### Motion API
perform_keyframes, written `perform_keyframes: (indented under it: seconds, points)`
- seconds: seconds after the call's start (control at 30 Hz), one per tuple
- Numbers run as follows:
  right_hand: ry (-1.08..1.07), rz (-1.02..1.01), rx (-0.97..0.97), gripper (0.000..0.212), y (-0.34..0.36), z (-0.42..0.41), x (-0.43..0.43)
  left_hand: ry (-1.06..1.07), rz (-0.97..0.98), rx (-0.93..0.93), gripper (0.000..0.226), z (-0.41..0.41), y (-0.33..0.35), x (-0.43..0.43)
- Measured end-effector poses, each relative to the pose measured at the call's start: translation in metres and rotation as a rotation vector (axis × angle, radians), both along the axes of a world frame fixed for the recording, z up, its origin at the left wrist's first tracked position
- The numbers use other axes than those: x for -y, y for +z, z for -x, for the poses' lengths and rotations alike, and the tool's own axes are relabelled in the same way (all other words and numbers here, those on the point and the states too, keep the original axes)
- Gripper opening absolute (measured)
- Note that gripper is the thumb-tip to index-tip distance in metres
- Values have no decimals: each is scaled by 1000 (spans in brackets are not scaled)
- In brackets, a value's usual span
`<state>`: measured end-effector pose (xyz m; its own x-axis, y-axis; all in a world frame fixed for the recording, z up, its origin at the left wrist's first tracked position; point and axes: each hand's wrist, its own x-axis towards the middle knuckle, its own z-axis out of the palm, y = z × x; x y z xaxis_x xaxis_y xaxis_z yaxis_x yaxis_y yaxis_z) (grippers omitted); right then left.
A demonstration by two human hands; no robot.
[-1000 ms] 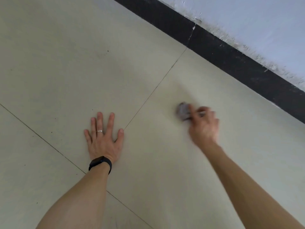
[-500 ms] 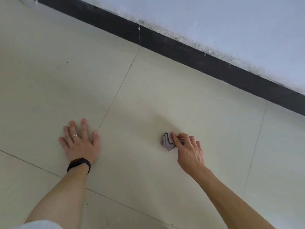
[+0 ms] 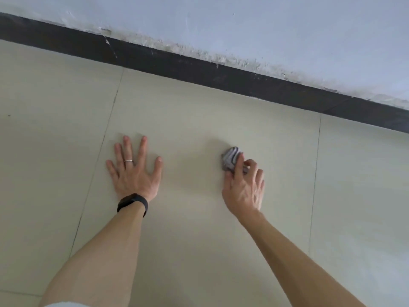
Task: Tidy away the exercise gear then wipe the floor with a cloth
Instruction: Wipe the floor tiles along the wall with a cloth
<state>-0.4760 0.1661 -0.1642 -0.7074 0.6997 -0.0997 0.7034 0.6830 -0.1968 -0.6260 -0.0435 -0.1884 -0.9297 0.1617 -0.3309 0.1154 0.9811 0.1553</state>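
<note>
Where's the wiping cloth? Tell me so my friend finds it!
Find the black skirting board under the wall, then the pale floor tile below it. There the right hand grips a small, crumpled grey cloth; the left hand lies flat, holding nothing.

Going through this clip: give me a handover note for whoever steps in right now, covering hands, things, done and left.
Left hand: flat on the floor, fingers spread, holding nothing.
Right hand: grips a bunched grey cloth against the floor, short of the black skirting.
Done: no exercise gear in view; cannot tell if it is put away.
Left: wipe the floor with the cloth.
</note>
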Motion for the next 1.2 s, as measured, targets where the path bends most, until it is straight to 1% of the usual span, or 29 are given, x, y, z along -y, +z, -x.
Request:
perform_keyframes:
  seconds: [0.07, 0.1, 0.13, 0.17, 0.2, 0.23, 0.27, 0.37, 0.4, 0.43, 0.47, 0.5, 0.53, 0.6, 0.63, 0.67, 0.7, 0.73, 0.83, 0.87, 0.9, 0.93, 0.97, 1.07, 1.1, 1.17, 1.2]
  points:
    - [334, 13, -39, 54, -1, 8, 29, -6, 30, -10, 68, 2, 0, -3]
    - [478, 26, -66, 54, -1, 15, 27, 4, 31, 9, 68, 3, 1, -5]
    - [564, 20, -89, 54, -4, 24, 15, 12, 31, 22, 68, 3, 1, -5]
    - [589, -9, -94, 53, -8, 33, -2, 10, 32, 19, 68, 3, 1, -4]
    - [538, -35, -78, 52, -9, 42, -21, 8, 38, 10, 69, 2, 0, -3]
    - [408, -40, -58, 52, -9, 51, -43, 9, 39, 7, 69, 3, 0, -3]
    - [217, -27, -32, 52, -8, 62, -66, 10, 32, 6, 69, 4, -1, -2]
    - [-502, 81, -21, 51, -4, 103, -117, -1, 26, -15, 71, 2, -2, -3]
    - [-662, 85, -9, 52, -3, 123, -121, 0, 28, -18, 71, 2, -3, -3]
    - [-734, 36, -30, 53, -4, 141, -113, 2, 28, -24, 72, 2, -4, -2]
    - [-714, -33, -61, 54, -5, 156, -97, 5, 26, -28, 72, 3, -4, -2]
    - [-598, -62, -85, 54, -8, 167, -76, 10, 25, -28, 72, 3, -5, -3]
    - [-390, -60, -88, 55, -10, 173, -52, 12, 25, -29, 72, 3, -6, -3]
    - [164, -2, -40, 57, -9, 175, -4, 15, 21, -38, 71, 3, -7, -4]
    - [393, 6, -22, 57, -6, 175, 12, 16, 15, -38, 71, 3, -7, -3]
    - [544, 11, -2, 57, -4, 175, 17, 16, 8, -38, 70, 3, -7, -3]
    - [602, 8, 1, 56, -4, 176, 12, 14, 4, -42, 70, 3, -6, -2]
    - [565, 0, -8, 54, -3, 177, 2, 9, 1, -47, 70, 2, -7, -2]
    - [217, -28, -35, 49, -11, 182, -35, -2, -2, -53, 71, 2, -7, -4]
    - [128, -20, -24, 48, -10, 188, -41, -1, -6, -59, 72, 3, -7, -4]
    - [94, -15, -4, 48, -8, 194, -40, -3, -11, -64, 71, 3, -7, -3]
    - [122, -23, 11, 48, -3, 198, -30, -8, -16, -67, 71, 3, -7, -3]
    - [205, -28, 15, 48, 1, 199, -15, -11, -21, -69, 71, 3, -8, -2]
    - [580, 6, 6, 47, 7, 172, 35, -12, -46, -72, 70, 4, -8, 1]
    - [664, 22, 7, 48, 6, 162, 43, -13, -52, -79, 70, 3, -8, 1]
    - [753, -14, -13, 50, 2, 156, 36, -15, -60, -88, 70, 3, -6, 2]
    - [756, -70, -16, 51, 1, 161, 24, -16, -69, -84, 70, 3, -6, 3]
